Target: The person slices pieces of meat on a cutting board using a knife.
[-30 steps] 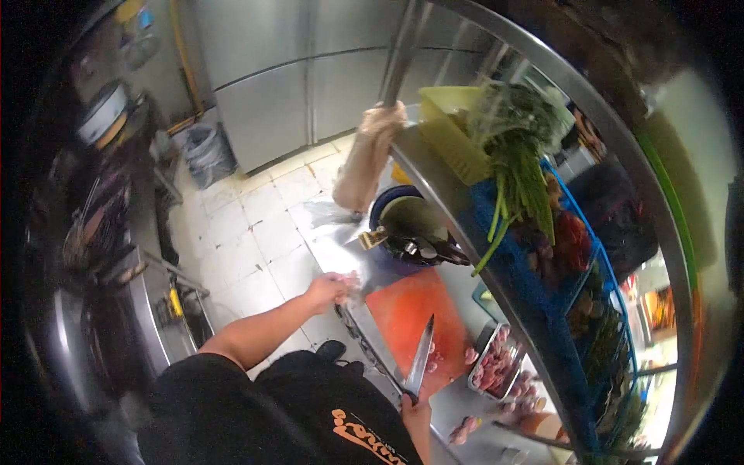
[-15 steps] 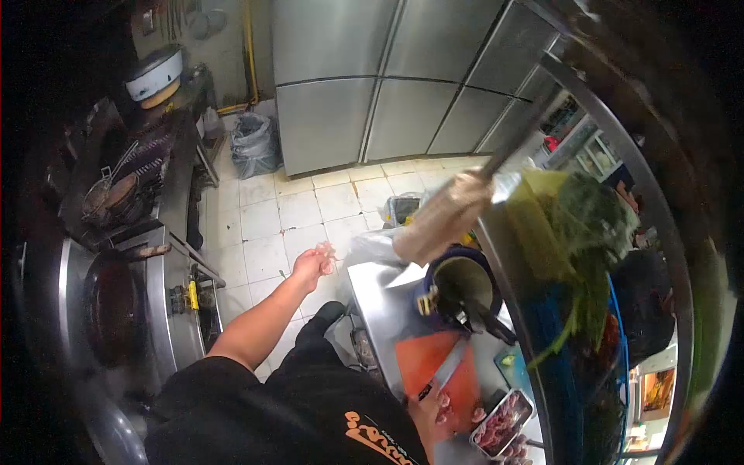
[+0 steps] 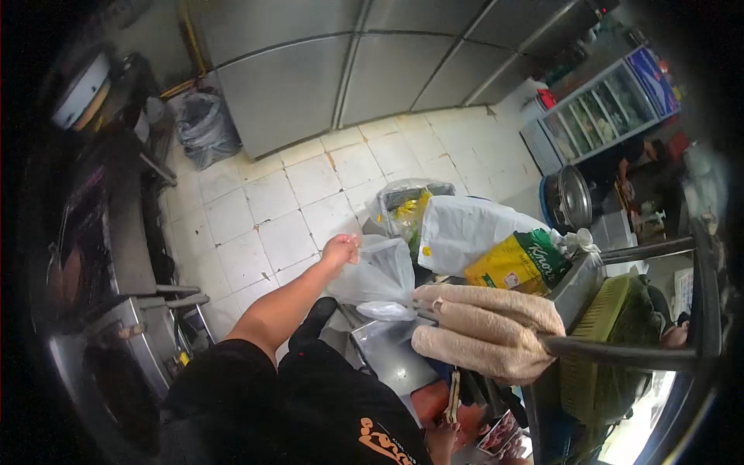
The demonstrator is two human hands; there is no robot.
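Observation:
My left hand (image 3: 339, 253) reaches forward with its fingers closed, and a bit of something pale pink shows at the fingertips. It is at the near edge of a clear plastic bag (image 3: 384, 267) hanging at the table's end; I cannot tell whether they touch. My right hand (image 3: 443, 435) is low in view, over the red cutting board (image 3: 428, 401), its fingers partly hidden. Beside it stands a tray of raw red meat (image 3: 504, 434). A beige towel (image 3: 496, 329) on a rail hides much of the table.
A lined bin (image 3: 403, 208) with yellow scraps stands past the metal table (image 3: 395, 356). Next to it are a white sack (image 3: 473, 232) and a yellow-green Knorr bag (image 3: 515, 263). Stoves line the left. Another person (image 3: 632, 167) is at the far right.
The view has swung right and forward. My left hand has come close to the clear bag. The towel and rail now cover the pot and most of the board.

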